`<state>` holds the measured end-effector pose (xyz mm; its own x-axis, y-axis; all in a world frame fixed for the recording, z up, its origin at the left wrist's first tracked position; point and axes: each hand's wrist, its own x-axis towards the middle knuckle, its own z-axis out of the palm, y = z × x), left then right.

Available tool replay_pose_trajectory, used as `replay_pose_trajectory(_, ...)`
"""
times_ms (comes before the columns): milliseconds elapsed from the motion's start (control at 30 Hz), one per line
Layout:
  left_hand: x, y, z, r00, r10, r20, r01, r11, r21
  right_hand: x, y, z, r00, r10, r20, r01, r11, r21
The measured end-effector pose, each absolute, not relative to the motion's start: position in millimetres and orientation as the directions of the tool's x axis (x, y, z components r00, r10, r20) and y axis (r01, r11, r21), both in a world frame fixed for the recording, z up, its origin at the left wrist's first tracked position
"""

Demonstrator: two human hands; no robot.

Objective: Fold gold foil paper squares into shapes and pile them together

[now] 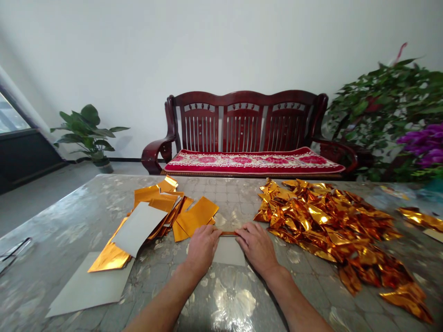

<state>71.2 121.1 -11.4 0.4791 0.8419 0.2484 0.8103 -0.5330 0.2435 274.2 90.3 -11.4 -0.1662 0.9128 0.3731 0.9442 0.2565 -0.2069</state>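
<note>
My left hand [202, 246] and my right hand [256, 245] rest side by side on a small sheet of gold foil paper [229, 251] lying white side up on the table. The fingers of both hands are curled over its far edge, where a thin gold strip shows, pinching or pressing that edge. A loose stack of flat gold sheets [166, 207] lies just left of my left hand, one sheet turned grey side up. A large heap of folded gold foil pieces [332, 226] lies right of my right hand.
The table [228, 299] has a glossy patterned cover. A grey sheet [90, 288] lies at front left. Behind stand a dark red wooden bench [245, 133], a potted plant [88, 131] at left and a flowering plant [391, 115] at right.
</note>
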Motion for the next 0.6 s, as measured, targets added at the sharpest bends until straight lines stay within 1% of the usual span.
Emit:
replay_pose_trajectory(167,71.9,126.8,-12.5,0.434,0.855,0.285,0.803,-0.510,0.308,271.1,88.4,-8.2,-0.185,0.869,0.458,0.931,0.304,-0.200)
replay_pose_trajectory(300,72.9,126.1,-10.2,0.412,0.860,0.300,0.802,-0.499,0.330,268.2,85.3,-6.3,-0.234,0.859,0.456,0.917,0.350,-0.190)
replay_pose_trajectory(500,73.5,125.4,-8.1,0.389,0.868,0.309,0.809,-0.482,0.335,266.8,84.0,-7.2,-0.231,0.831,0.506,0.903,0.376,-0.206)
replay_pose_trajectory(600,73.3,125.7,-8.4,0.378,0.877,0.297,0.813,-0.468,0.347,265.9,83.7,-8.6,-0.249,0.845,0.473,0.906,0.375,-0.194)
